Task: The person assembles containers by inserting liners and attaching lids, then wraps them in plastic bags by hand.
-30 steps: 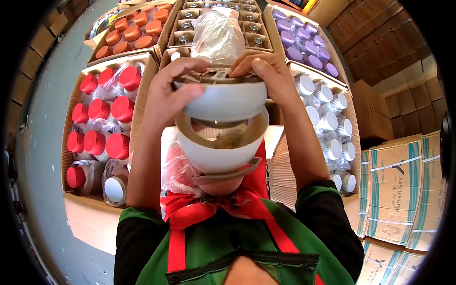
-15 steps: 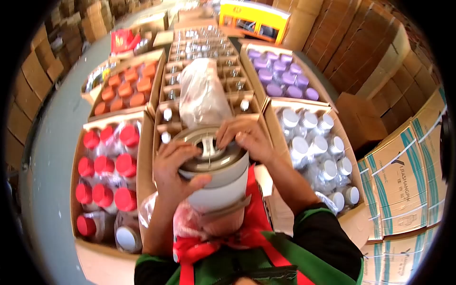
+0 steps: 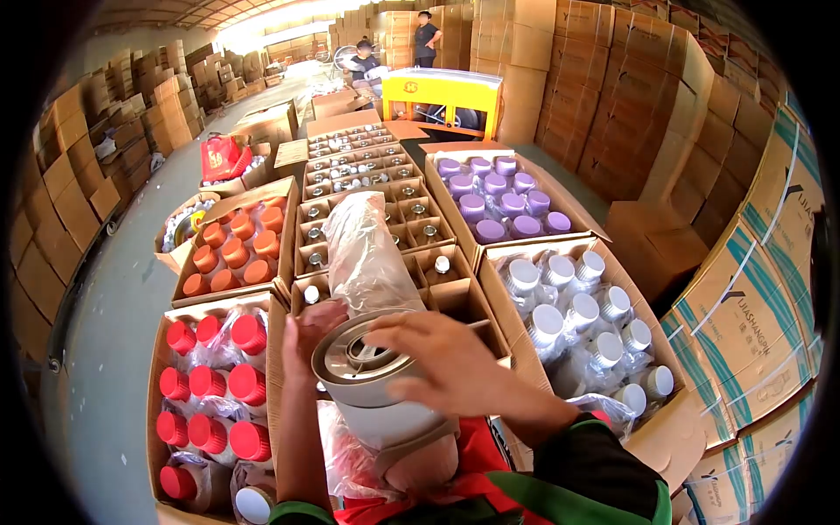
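Observation:
A white, round container (image 3: 385, 420) stands upright close to my body, its grey lid (image 3: 363, 350) sitting on top with a handle in the middle. My left hand (image 3: 313, 337) is beside the lid's left edge, fingers extended and slightly blurred. Across the lid's right part lies my right hand (image 3: 442, 359), palm down with fingers stretched out. Part of the lid is hidden beneath it. Just beyond the lid, a plastic-wrapped item (image 3: 367, 254) rests on a divided carton (image 3: 477, 350).
Cartons hold red-capped jars (image 3: 208, 382), orange-capped jars (image 3: 234, 254), purple-capped jars (image 3: 494, 185) and white-capped jars (image 3: 584, 311). A yellow frame (image 3: 442, 87) stands farther back. Two people (image 3: 426, 39) are in the distance. Stacked boxes (image 3: 744, 324) rise at the right.
The lid was tilted above the open container; now it sits on top. Both hands have loosened from gripping its rim and handle. The view has tilted up, showing more of the room.

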Tool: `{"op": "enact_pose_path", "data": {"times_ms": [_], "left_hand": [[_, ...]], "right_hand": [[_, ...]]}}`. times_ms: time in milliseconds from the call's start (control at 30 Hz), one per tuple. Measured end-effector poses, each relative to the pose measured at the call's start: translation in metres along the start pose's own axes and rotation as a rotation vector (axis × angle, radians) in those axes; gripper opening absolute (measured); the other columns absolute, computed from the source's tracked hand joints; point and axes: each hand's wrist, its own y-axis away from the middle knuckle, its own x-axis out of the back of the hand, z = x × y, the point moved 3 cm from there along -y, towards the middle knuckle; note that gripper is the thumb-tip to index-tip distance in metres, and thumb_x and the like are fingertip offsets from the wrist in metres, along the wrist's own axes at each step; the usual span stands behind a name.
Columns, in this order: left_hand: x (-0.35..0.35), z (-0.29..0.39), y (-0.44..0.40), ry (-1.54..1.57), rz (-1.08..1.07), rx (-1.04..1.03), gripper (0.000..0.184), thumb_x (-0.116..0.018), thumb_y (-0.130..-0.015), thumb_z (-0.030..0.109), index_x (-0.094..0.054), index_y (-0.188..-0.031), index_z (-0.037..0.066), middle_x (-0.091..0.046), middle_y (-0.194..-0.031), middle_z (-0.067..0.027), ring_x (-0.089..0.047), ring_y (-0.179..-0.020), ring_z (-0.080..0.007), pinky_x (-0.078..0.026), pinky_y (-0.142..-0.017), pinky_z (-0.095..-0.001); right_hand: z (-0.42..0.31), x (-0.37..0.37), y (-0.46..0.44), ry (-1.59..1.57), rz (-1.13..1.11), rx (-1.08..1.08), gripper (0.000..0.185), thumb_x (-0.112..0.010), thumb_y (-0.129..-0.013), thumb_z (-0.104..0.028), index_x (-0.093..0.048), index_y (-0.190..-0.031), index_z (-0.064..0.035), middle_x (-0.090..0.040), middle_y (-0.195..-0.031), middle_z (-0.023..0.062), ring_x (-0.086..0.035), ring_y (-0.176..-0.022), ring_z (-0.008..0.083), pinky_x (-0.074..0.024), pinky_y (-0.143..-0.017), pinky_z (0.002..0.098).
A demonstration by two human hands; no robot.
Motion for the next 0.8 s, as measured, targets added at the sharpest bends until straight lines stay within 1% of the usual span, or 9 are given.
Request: {"op": "enact_pose_path", "data": {"times_ms": [67,200,333,400,533,567,667,733,800], "left_hand": [[-0.012,-0.021,-0.002,0.172,-0.107,0.105,0.069,-0.022,-0.095,0.054,-0.055,-0.112,-0.004,-0.053,-0.121,-0.021,-0.049,-0.115,-0.0291,-0.034,-0.102,-0.0415],[-0.014,-0.033,0.0,-0.013,-0.212,0.02,0.066,-0.019,-0.097,0.048,-0.058,-0.092,-0.006,-0.055,-0.11,-0.0178,-0.052,-0.106,-0.0265,-0.038,-0.097,-0.0354],[-0.011,-0.02,0.036,-0.509,0.089,-0.23,0.062,-0.028,-0.095,0.049,-0.059,-0.083,-0.004,-0.056,-0.098,-0.0168,-0.053,-0.099,-0.0254,-0.038,-0.093,-0.0359],[-0.055,0.009,0.056,-0.881,0.218,-0.267,0.059,-0.031,-0.095,0.047,-0.058,-0.084,-0.004,-0.056,-0.099,-0.0166,-0.053,-0.099,-0.0249,-0.037,-0.092,-0.0358],[-0.027,0.003,0.046,-0.709,0.22,-0.21,0.059,-0.028,-0.095,0.046,-0.057,-0.107,-0.004,-0.055,-0.112,-0.0196,-0.052,-0.105,-0.0267,-0.039,-0.092,-0.0373],[-0.008,0.004,0.038,-0.934,0.209,-0.256,0.064,-0.027,-0.095,0.05,-0.053,-0.118,-0.004,-0.055,-0.117,-0.0183,-0.052,-0.109,-0.0262,-0.041,-0.092,-0.0372],[-0.003,0.016,0.039,-0.735,0.377,-0.175,0.064,-0.029,-0.095,0.049,-0.051,-0.119,-0.005,-0.055,-0.117,-0.0167,-0.053,-0.109,-0.0247,-0.041,-0.092,-0.0362],[-0.044,0.038,0.046,-0.729,0.151,-0.334,0.06,-0.034,-0.094,0.047,-0.053,-0.118,-0.004,-0.055,-0.117,-0.0174,-0.054,-0.108,-0.0253,-0.04,-0.094,-0.0351],[-0.096,0.067,0.051,-0.774,0.045,-0.362,0.053,-0.054,-0.088,0.042,-0.054,-0.117,-0.002,-0.055,-0.117,-0.0167,-0.053,-0.109,-0.0267,-0.039,-0.096,-0.0376]], "right_hand": [[-0.005,-0.016,0.0,0.127,0.114,0.065,0.039,-0.062,-0.08,-0.038,-0.064,-0.1,-0.0053,-0.064,-0.101,0.0102,-0.061,-0.095,0.0276,-0.0439,-0.088,0.038],[0.032,-0.046,0.01,0.178,-0.065,-0.144,0.029,-0.058,-0.083,-0.036,-0.068,-0.09,-0.0093,-0.068,-0.086,0.0041,-0.064,-0.087,0.023,-0.0461,-0.08,0.0349],[0.09,-0.053,0.021,-0.234,0.047,-0.009,0.03,-0.048,-0.089,-0.027,-0.067,-0.082,-0.0045,-0.068,-0.083,0.008,-0.063,-0.085,0.0261,-0.0437,-0.087,0.036],[0.113,-0.056,0.019,-0.771,-0.02,0.029,0.043,-0.039,-0.094,-0.034,-0.07,-0.085,-0.006,-0.069,-0.091,0.0118,-0.06,-0.096,0.0271,-0.0336,-0.101,0.0428],[0.084,-0.039,0.011,-0.431,-0.049,0.053,0.044,-0.037,-0.095,-0.036,-0.067,-0.095,-0.0039,-0.066,-0.102,0.0137,-0.057,-0.101,0.0293,-0.0318,-0.102,0.0432],[0.066,-0.031,0.01,-0.391,-0.03,0.071,0.038,-0.042,-0.092,-0.033,-0.065,-0.1,-0.0042,-0.064,-0.107,0.0129,-0.057,-0.104,0.0294,-0.0337,-0.101,0.0433],[0.021,-0.001,0.01,-0.321,0.132,0.158,0.026,-0.057,-0.081,-0.015,-0.062,-0.105,-0.0052,-0.063,-0.105,0.0117,-0.057,-0.103,0.0296,-0.0393,-0.096,0.042],[0.018,0.0,0.013,-0.223,0.186,0.134,0.027,-0.057,-0.08,-0.012,-0.062,-0.105,-0.0046,-0.063,-0.105,0.0117,-0.058,-0.1,0.0302,-0.0414,-0.093,0.0398],[0.059,-0.013,0.014,-0.597,0.174,-0.138,0.032,-0.054,-0.085,-0.019,-0.059,-0.11,-0.0011,-0.061,-0.109,0.0136,-0.058,-0.101,0.0266,-0.0445,-0.088,0.0356]]}}
